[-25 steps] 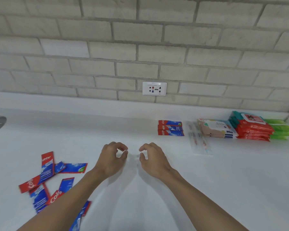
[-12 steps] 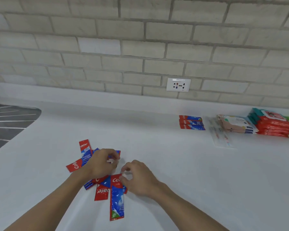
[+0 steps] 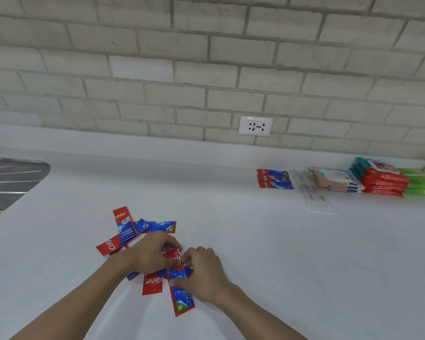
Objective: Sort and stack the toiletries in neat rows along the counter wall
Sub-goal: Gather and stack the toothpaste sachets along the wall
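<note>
Head view, hands: our left hand (image 3: 150, 253) and right hand (image 3: 201, 273) both pinch one toothpaste sachet (image 3: 182, 298), fingers curled.
Beneath our hands: loose sachets (image 3: 125, 229) scattered on the counter (image 3: 280, 253).
Wall row: stacked sachets (image 3: 274, 179), wipes packs (image 3: 380, 180).

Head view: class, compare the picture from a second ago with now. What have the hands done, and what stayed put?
Both hands moved left across the counter onto the loose toothpaste sachets. The left hand and right hand, empty before, now pinch the top sachet of that pile. The sachet stack by the wall and the wipes packs stayed put.
</note>
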